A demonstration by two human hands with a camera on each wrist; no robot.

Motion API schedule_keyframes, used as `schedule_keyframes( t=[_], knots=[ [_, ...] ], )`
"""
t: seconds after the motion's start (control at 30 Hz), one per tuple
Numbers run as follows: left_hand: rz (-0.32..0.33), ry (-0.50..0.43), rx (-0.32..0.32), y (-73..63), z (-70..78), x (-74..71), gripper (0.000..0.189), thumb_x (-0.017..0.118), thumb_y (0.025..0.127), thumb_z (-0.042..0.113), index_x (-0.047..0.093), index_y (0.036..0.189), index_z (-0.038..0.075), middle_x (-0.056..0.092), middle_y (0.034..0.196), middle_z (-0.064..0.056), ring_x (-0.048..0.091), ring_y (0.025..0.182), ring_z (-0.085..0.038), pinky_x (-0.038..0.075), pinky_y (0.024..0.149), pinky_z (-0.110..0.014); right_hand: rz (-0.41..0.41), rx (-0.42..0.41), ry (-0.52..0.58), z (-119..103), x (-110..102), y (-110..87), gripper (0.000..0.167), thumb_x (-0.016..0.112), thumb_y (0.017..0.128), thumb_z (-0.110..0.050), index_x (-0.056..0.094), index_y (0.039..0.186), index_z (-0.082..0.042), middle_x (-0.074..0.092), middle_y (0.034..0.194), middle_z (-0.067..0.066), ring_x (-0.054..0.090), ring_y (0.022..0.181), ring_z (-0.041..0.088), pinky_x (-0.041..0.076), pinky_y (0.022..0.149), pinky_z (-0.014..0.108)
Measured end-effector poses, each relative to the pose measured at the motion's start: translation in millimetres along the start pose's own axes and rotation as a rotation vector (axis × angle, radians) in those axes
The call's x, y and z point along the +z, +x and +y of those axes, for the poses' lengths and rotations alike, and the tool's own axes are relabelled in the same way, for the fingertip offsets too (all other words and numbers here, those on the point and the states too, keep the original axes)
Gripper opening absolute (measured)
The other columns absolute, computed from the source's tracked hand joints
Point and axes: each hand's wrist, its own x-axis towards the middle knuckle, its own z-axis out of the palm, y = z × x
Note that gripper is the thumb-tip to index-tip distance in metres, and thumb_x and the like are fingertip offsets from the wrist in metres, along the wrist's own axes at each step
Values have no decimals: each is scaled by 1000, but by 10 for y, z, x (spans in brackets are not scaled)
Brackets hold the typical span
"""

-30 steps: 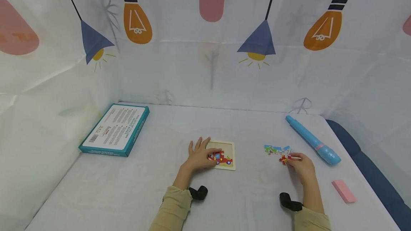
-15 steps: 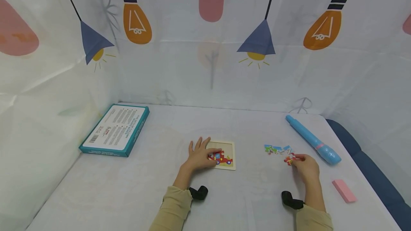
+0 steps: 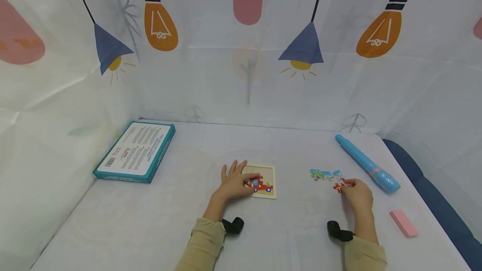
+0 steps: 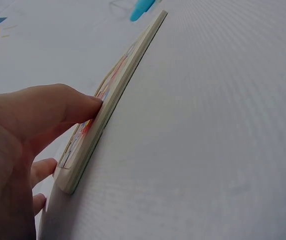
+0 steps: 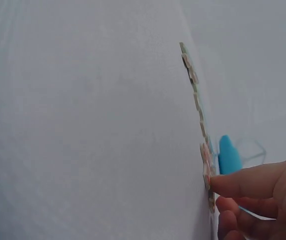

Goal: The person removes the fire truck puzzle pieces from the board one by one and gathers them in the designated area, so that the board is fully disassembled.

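Observation:
My left hand rests at the left side of a small wooden puzzle board, its thumb and index finger touching the puzzle's face. Red truck pieces sit inside the frame, partly covered by those fingers. In the left wrist view, the thumb lies over the near edge of the board. On the right, my right hand pinches a red puzzle piece close to the table. Several loose blue and green puzzle pieces lie just beyond it. The right wrist view shows the thumb against the piece.
A teal-edged box lies at the back left. Toward the right edge are a light-blue tube-shaped object and a pink block. White fabric walls with printed lamps enclose the table's back and sides.
My right hand has shifted slightly right with the red piece, which has turned and separated a little from the loose pieces. The left hand and the board stay put.

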Motion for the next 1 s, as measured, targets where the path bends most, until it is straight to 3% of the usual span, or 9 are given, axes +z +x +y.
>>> schedule_keyframes(
  t=[0.13, 0.27, 0.4, 0.5, 0.73, 1.0],
  knots=[
    [-5, 23, 8, 2, -1, -13, 56, 65, 77, 39, 54, 131, 32, 24, 151, -8, 8, 140, -36, -3, 105, -61, 33, 4, 39, -17, 17, -3, 36, 53, 86, -10, 51, 117, 9, 55, 95, 23, 49, 85, 32, 38, 65, 34],
    [-3, 34, 13, -1, -5, -18, 62, 66, 77, 40, 48, 136, 29, 24, 151, -8, 9, 140, -36, -2, 105, -62, 50, 6, 145, -69, 44, -27, 38, 54, 88, -13, 50, 120, 8, 54, 103, 25, 52, 86, 30, 41, 60, 24],
    [3, 38, 11, -2, -2, -21, 67, 66, 76, 39, 45, 138, 24, 25, 150, -8, 10, 139, -36, -1, 105, -61, 45, -22, 230, -147, 93, -58, 38, 56, 88, -12, 50, 119, 9, 56, 102, 25, 58, 72, 18, 43, 54, 18],
    [15, 37, 10, -2, 6, -24, 69, 67, 75, 38, 46, 137, 20, 28, 149, -9, 13, 139, -36, 1, 105, -62, 34, -41, 242, -214, 146, -76, 38, 57, 87, -11, 51, 119, 8, 57, 98, 22, 55, 66, 11, 43, 54, 18],
    [38, 12, 0, 1, 18, -20, 65, 69, 71, 35, 50, 131, 17, 31, 148, -9, 16, 138, -36, 2, 104, -63, 5, -70, 232, -374, 309, -103, 36, 58, 86, -12, 52, 117, 6, 56, 98, 20, 53, 77, 21, 41, 58, 22],
    [49, -13, 3, 15, 14, -14, 52, 71, 71, 34, 54, 117, 20, 31, 148, -8, 15, 138, -36, 1, 104, -62, -64, -126, 274, -550, 429, -153, 34, 57, 87, -12, 53, 117, 5, 56, 97, 16, 53, 75, 17, 43, 59, 23]
  ],
)
